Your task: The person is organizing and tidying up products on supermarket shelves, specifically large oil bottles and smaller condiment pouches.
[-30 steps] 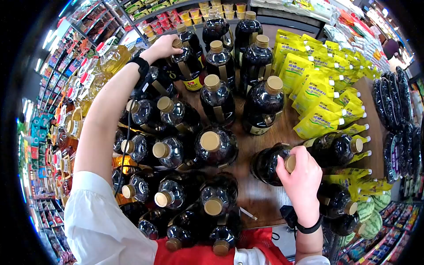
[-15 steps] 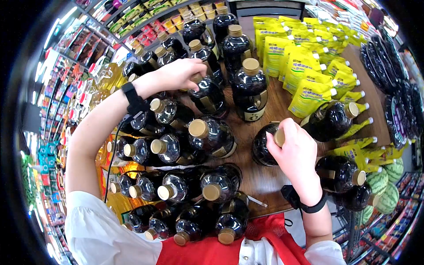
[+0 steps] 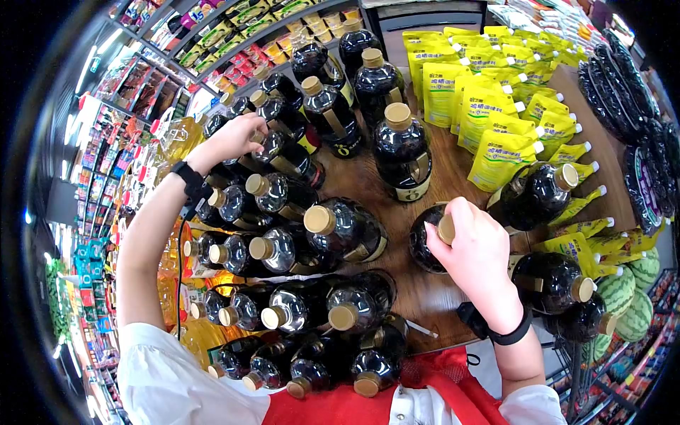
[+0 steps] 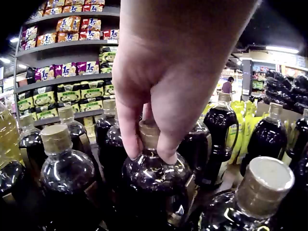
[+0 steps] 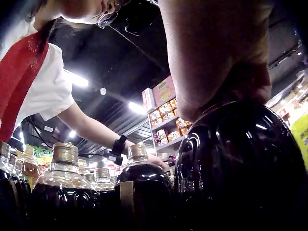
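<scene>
— Pinches the tan cap of the far bottle with the left hand; stands packed in the left rows among neighbouring bottles.
— Wraps the right hand over the cap of the lone bottle, out on the bare wooden table near the yellow pouches.
— Risks a slip, lifting by caps alone: smooth lids, heavy full bottles.
— Might also topple neighbours on the left, given so little room. Better gripped lower, round the neck.
</scene>
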The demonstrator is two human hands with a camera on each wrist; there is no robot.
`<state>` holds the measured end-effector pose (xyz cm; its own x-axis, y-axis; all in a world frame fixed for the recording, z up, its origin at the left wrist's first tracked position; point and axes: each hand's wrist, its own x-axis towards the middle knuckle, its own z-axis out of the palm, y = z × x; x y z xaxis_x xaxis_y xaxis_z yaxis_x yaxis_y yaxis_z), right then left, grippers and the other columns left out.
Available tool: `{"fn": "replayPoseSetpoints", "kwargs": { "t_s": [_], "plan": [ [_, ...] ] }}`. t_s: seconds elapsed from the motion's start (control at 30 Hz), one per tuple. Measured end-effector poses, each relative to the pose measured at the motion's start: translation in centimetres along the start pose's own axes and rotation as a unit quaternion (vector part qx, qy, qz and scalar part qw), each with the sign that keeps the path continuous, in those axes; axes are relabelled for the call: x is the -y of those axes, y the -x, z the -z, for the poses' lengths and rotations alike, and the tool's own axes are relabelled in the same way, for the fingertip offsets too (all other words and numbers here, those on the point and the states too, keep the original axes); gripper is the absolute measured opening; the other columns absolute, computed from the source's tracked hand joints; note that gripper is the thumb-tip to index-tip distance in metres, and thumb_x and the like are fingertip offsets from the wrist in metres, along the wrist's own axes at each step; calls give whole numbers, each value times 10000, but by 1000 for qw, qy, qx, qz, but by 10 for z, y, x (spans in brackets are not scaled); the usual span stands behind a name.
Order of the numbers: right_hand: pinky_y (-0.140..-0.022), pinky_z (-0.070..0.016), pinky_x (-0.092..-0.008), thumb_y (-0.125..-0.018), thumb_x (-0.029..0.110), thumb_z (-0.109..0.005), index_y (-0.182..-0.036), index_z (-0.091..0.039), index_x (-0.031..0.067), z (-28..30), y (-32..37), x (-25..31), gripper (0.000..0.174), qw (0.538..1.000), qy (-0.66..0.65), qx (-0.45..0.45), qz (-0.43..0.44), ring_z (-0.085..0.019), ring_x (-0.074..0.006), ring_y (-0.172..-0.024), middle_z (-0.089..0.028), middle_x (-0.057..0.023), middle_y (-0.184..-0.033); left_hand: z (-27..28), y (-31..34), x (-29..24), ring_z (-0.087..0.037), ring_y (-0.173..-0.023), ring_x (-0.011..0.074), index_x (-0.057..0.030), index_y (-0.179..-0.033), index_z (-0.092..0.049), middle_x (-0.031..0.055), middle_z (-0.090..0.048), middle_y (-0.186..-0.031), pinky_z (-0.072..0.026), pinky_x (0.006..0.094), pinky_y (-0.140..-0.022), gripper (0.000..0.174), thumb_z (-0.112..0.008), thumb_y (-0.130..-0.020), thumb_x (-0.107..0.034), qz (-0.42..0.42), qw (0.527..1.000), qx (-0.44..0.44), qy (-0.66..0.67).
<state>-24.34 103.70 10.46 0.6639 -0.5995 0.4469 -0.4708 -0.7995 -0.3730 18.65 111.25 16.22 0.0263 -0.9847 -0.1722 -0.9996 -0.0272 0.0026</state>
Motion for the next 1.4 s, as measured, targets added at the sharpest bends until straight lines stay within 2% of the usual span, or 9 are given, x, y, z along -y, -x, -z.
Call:
{"fn": "replayPoseSetpoints", "kwargs": {
  "t_s": [0.37,0.53,0.63,0.77,0.97,1.13,1.23,1.3,1.4],
  "plan": [
    [-527,-472,-371,-710,253,-705,-780,-456,77,-1,1,2,313,1000,-5,-2,-9,-570,-275,-585,-540,-98,-668,-10,9,9,-588,-852,286,-37,-939,-585,128,-609,-879,-462,378,-778,253,-663,-783,-221,25,999,-40,-13],
    [-535,-473,-376,-714,252,-701,-781,-452,75,-1,1,4,313,1000,-4,-13,-11,-570,-281,-590,-540,-103,-669,-1,7,-18,-616,-541,214,-15,-934,-504,134,-606,-696,-492,349,-547,278,-602,-855,-263,232,966,67,97],
    [-539,-475,-375,-719,252,-697,-779,-451,73,-1,2,4,310,1000,3,-8,-21,-573,-280,-594,-541,-105,-670,3,4,-16,-600,-473,211,-18,-931,-472,128,-596,-663,-480,331,-492,295,-586,-870,-283,184,976,81,80],
    [-538,-475,-374,-721,252,-694,-777,-453,71,-2,1,4,307,1000,2,-10,-17,-574,-281,-596,-541,-105,-667,14,-18,-6,-637,-740,280,-30,-1032,-495,153,-625,-778,-494,398,-659,337,-604,-842,-286,109,986,77,-103],
    [-527,-473,-371,-716,254,-697,-772,-451,76,-3,0,5,309,1000,-3,-16,-14,-572,-279,-592,-532,-98,-658,15,-97,-34,-588,-979,332,-41,-1232,-442,223,-600,-1041,-466,398,-851,526,-594,-852,-371,48,994,-92,-13],
    [-513,-468,-362,-713,265,-699,-769,-450,84,-3,1,3,313,1000,1,-16,-12,-570,-263,-582,-530,-87,-664,-13,-133,-49,-559,-981,396,-56,-1274,-399,236,-521,-1116,-461,423,-867,698,-674,-755,-435,118,990,-22,-67],
    [-507,-465,-358,-715,268,-697,-773,-450,84,-2,0,1,313,1000,7,-10,-8,-570,-259,-580,-529,-84,-665,12,-117,-80,-583,-948,367,-66,-1213,-442,209,-548,-1093,-494,421,-785,546,-637,-803,-368,150,969,-47,-191],
    [-502,-462,-354,-716,269,-697,-774,-449,84,-5,0,-1,315,1000,1,-5,-7,-568,-258,-575,-530,-83,-660,34,-95,-99,-602,-893,344,-69,-1141,-496,180,-581,-1023,-500,417,-741,437,-616,-823,-345,43,975,-32,-215],
    [-500,-470,-359,-724,277,-690,-785,-458,84,-7,-2,-1,308,1000,2,-20,0,-570,-263,-564,-530,-84,-644,64,-32,-185,-605,-825,343,-45,-1051,-538,164,-587,-927,-499,420,-700,411,-624,-807,-364,-12,983,182,-34]
  ]
}}
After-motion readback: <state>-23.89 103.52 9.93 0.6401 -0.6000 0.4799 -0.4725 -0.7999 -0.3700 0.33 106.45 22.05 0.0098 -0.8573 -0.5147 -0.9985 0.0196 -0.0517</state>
